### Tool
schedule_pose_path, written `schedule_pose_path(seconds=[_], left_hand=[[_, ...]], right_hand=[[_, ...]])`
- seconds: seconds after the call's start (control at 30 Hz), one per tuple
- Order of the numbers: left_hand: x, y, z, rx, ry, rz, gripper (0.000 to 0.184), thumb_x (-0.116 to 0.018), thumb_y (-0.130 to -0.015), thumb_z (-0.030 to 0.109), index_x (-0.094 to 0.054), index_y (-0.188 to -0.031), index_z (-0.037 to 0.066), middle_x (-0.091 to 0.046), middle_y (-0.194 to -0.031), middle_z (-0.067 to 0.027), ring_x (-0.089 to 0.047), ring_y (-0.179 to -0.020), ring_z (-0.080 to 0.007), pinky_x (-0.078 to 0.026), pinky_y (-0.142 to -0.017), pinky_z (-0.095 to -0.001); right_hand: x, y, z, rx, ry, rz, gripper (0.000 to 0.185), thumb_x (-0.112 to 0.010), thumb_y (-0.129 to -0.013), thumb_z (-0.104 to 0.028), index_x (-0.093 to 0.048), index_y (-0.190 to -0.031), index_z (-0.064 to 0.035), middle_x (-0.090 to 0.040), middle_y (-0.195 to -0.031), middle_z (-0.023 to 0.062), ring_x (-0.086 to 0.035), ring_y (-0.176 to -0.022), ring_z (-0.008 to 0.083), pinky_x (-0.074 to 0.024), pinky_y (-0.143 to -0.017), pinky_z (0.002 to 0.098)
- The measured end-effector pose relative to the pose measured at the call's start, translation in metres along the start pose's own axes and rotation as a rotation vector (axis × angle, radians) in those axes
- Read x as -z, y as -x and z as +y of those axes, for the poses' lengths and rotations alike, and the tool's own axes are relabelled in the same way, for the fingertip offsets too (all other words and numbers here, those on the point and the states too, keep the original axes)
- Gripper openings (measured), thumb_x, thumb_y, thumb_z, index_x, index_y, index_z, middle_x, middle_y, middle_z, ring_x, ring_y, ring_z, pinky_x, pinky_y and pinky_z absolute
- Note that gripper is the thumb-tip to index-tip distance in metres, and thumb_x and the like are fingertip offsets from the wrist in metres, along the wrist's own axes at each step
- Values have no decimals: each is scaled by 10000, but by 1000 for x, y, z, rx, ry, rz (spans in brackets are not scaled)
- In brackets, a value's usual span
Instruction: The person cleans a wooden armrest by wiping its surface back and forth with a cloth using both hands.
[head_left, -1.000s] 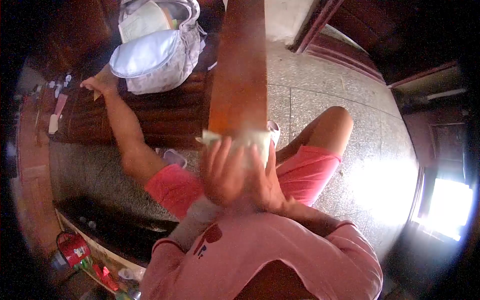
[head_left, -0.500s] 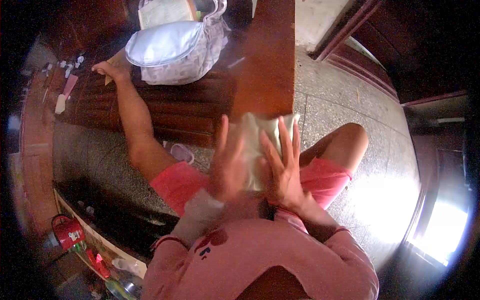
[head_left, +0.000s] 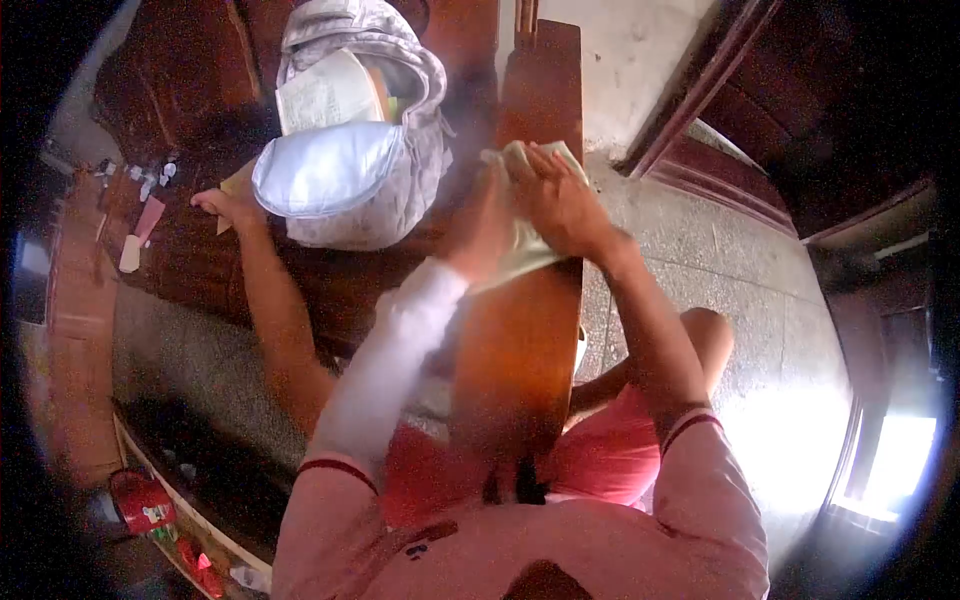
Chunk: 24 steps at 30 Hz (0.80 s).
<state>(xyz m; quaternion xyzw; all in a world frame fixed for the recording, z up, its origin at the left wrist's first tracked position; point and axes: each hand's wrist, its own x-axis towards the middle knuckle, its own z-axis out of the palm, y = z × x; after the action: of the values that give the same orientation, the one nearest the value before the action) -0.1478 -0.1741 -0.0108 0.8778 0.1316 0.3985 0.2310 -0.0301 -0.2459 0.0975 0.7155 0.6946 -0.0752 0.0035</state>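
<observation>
A pale green cloth (head_left: 528, 252) lies on a reddish-brown wooden surface (head_left: 515, 355) that stretches away from my body. My right hand (head_left: 565, 205) presses down on the cloth near the surface's right edge, its fingers drawn together over the fabric. My left hand (head_left: 485, 230) is blurred by motion and touches the cloth's left side; how its fingers lie is not clear. A white covering wraps my left forearm. Part of the cloth is hidden beneath both hands.
A pale patterned backpack (head_left: 365, 220) stands open at the upper left, with a paper (head_left: 325, 92) in it. My bare foot (head_left: 220, 208) rests beside it. A red container (head_left: 142, 500) is at the lower left. Speckled floor (head_left: 740, 300) extends on the right.
Both hands and the cloth have moved away from my body along the wooden surface. The fingers of my right hand, spread half a second ago, are now closer together.
</observation>
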Motion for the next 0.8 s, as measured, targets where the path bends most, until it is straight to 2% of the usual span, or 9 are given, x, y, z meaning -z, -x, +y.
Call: schedule_pose_path(seconds=[0.23, 0.4, 0.47, 0.53, 0.6, 0.67, 0.7, 0.73, 0.8], left_hand=[[-57, -71, -110, 226, -344, -164, 709, -472, -848, 190, -15, -1377, 72, -319, -1327, -231, -382, -1172, -388, -319, -974, -397], [-63, -109, -130, 467, -271, -140, 579, -345, -893, 335, -85, -1369, 132, -497, -1155, -227, -530, -943, -425, -406, -824, -458], [-62, -110, -127, 472, -217, -122, 531, -286, -909, 364, -155, -1360, 116, -488, -1177, -215, -518, -981, -408, -408, -829, -446], [-52, -117, -101, 552, -144, -66, 492, -211, -920, 372, -238, -1335, 108, -489, -1187, -199, -506, -1012, -387, -413, -826, -438], [-58, -106, -113, 551, 56, -7, 492, -154, -927, 377, -312, -1302, 101, -488, -1198, -183, -489, -1046, -370, -415, -826, -435], [-98, -81, -191, 448, 379, 63, 510, -116, -930, 380, -376, -1262, 93, -485, -1209, -168, -467, -1083, -358, -413, -828, -436], [-105, -74, -194, 723, 1067, 123, 455, -193, -932, 360, -379, -1239, 80, -503, -1164, -202, -493, -1034, -387, -417, -811, -457], [-88, -70, -170, 669, 913, 98, 428, -229, -922, 327, -379, -1236, 76, -503, -1150, -213, -494, -1017, -395, -414, -811, -457], [-34, -47, -78, 521, 56, -50, 386, -302, -904, 259, -381, -1231, 68, -501, -1121, -237, -497, -983, -410, -410, -811, -456]], right_hand=[[-49, -93, 94, 352, 40, 609, 499, -497, -767, -70, -361, -1246, -33, -456, -1203, 174, -413, -1151, 295, -341, -962, 362], [-49, -175, 115, 84, 107, 571, 210, -499, -816, -228, -629, -870, -72, -630, -833, 121, -608, -825, 265, -473, -700, 359], [-27, -179, 105, 87, 441, 306, 191, -517, -799, -221, -650, -791, -85, -633, -787, 109, -615, -793, 262, -483, -652, 363], [-42, -172, 117, 269, 521, 596, 175, -532, -772, -199, -647, -822, -77, -635, -824, 113, -622, -778, 256, -486, -651, 352], [-42, -157, 108, 345, 389, 846, 185, -531, -762, -187, -644, -838, -62, -637, -841, 112, -626, -763, 259, -488, -639, 351], [-54, -158, 100, 311, 304, 795, 169, -535, -743, -183, -656, -762, -66, -646, -787, 106, -633, -712, 250, -485, -625, 351], [-53, -150, 92, 293, 326, 721, 164, -536, -738, -181, -659, -738, -72, -647, -767, 105, -634, -706, 246, -484, -628, 351], [-51, -138, 83, 291, 350, 687, 164, -538, -733, -185, -659, -728, -74, -647, -757, 106, -635, -705, 244, -485, -628, 351], [-45, -105, 59, 308, 396, 648, 168, -544, -724, -198, -658, -722, -75, -646, -746, 110, -636, -707, 242, -490, -625, 354]])
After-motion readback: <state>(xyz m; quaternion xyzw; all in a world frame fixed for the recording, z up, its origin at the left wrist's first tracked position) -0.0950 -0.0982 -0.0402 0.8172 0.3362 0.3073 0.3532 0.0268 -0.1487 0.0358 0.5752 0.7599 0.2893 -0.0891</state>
